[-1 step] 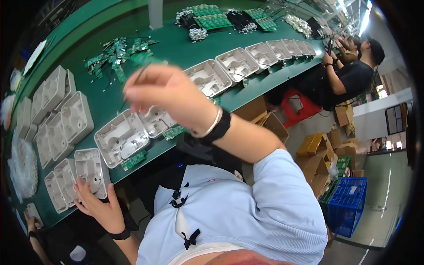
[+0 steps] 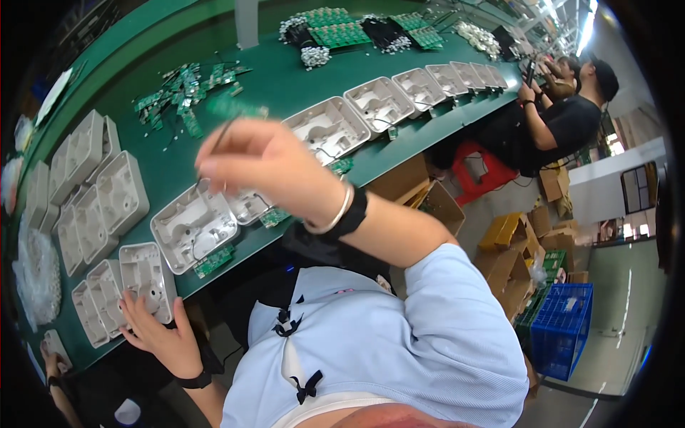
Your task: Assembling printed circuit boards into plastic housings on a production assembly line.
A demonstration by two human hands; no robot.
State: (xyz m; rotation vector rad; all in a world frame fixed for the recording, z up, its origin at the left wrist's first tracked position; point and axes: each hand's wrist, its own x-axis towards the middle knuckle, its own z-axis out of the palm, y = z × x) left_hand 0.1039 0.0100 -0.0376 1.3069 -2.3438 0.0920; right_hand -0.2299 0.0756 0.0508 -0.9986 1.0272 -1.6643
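My right hand [image 2: 267, 164] is raised over the bench, its thumb and fingers pinched on a thin black cable [image 2: 227, 132]. A blurred green circuit board [image 2: 235, 107] appears just beyond the fingers, at the cable's upper end. Below the hand lies a white plastic housing [image 2: 196, 225] with a small green board [image 2: 214, 262] at its near edge, and a black wire runs between them. My left hand [image 2: 165, 342] rests with spread fingers on the near end of another white housing [image 2: 146, 267], its thumb apart at the right side.
White housings [image 2: 378, 103] line the green bench [image 2: 278, 78] toward the far right; others are stacked at left [image 2: 89, 192]. Loose circuit boards [image 2: 187, 93] lie in a pile beyond my right hand. A co-worker [image 2: 564, 118] sits at right near a red stool [image 2: 474, 171], cartons and a blue crate [image 2: 564, 332].
My right hand, with the cable, has dipped slightly and shifted a little left. The left hand stays on its housing.
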